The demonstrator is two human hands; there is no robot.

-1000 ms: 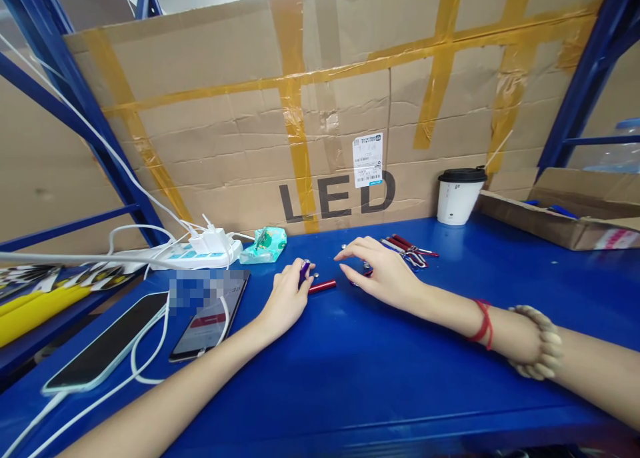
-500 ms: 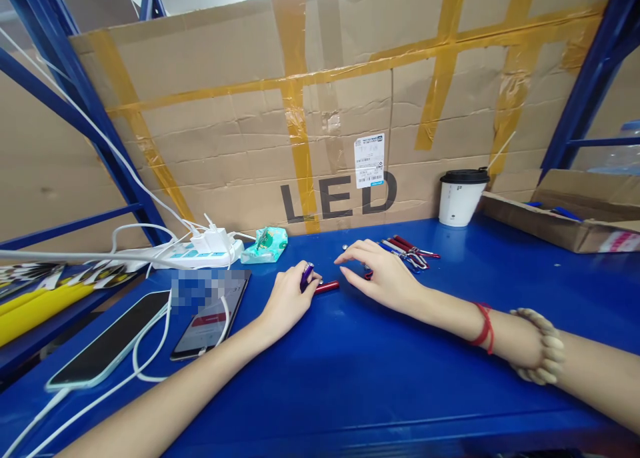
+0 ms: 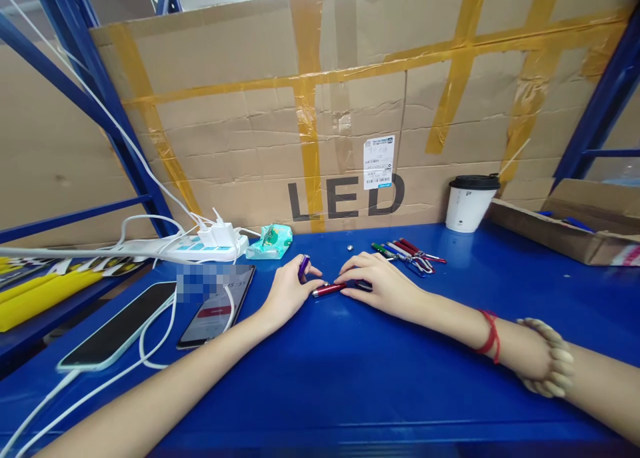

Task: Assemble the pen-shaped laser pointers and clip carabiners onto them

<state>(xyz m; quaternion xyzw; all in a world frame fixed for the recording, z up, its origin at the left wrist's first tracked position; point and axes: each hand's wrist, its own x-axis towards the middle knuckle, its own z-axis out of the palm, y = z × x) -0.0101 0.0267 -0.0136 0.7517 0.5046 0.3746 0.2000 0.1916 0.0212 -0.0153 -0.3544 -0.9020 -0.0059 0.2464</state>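
My left hand [image 3: 287, 289] is curled around a short purple pen-like tube [image 3: 303, 267], which stands up between its fingers. Its thumb and index finger reach toward the left end of a red pen-like tube [image 3: 329, 289]. My right hand [image 3: 377, 279] pinches the right end of that red tube between thumb and fingers, low over the blue tabletop [image 3: 320, 365]. A dark part under the right palm is mostly hidden. Behind the right hand lies a bunch of red, silver, blue and green tubes [image 3: 407, 251] with carabiner clips. A tiny silver piece [image 3: 350, 248] lies near them.
At left are two phones [image 3: 120, 328] [image 3: 217, 311] with white cables, a power strip [image 3: 210, 245] and a teal packet [image 3: 270, 242]. A lidded paper cup [image 3: 470, 205] and an open cardboard box [image 3: 565, 231] stand at right. A large cardboard sheet [image 3: 240, 151] closes off the back.
My right hand has come down and left and taken hold of the red tube's right end. The red tube now shows between both hands. The whole view has shifted slightly.
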